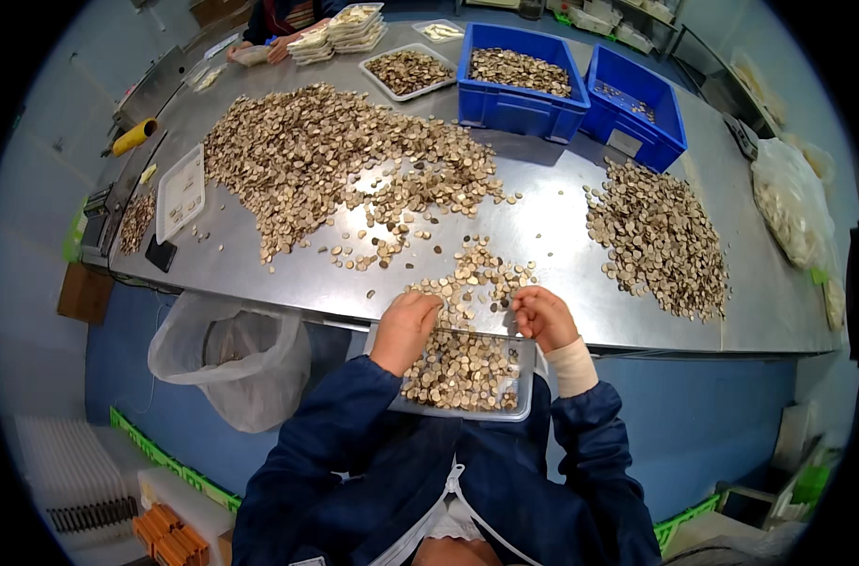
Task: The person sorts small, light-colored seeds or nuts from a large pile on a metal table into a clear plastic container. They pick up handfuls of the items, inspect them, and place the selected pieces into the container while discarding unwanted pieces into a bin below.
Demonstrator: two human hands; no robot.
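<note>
My left hand is at the front edge of the steel table, fingers bent down against small round dried slices. Its fingertips are partly hidden, so whether it grips any slice is unclear. My right hand hovers at the same edge with curled fingers, just right of a few darker slices; anything between its fingertips is too small to make out. Below the table edge, between my forearms, a clear plastic tray sits against my body. Many slices lie in it.
A large slice heap spreads across the table's left and middle; another heap lies right. Two blue crates and a filled white tray stand behind. A plastic-bag-lined bin is below left. Another person's hands hold a package.
</note>
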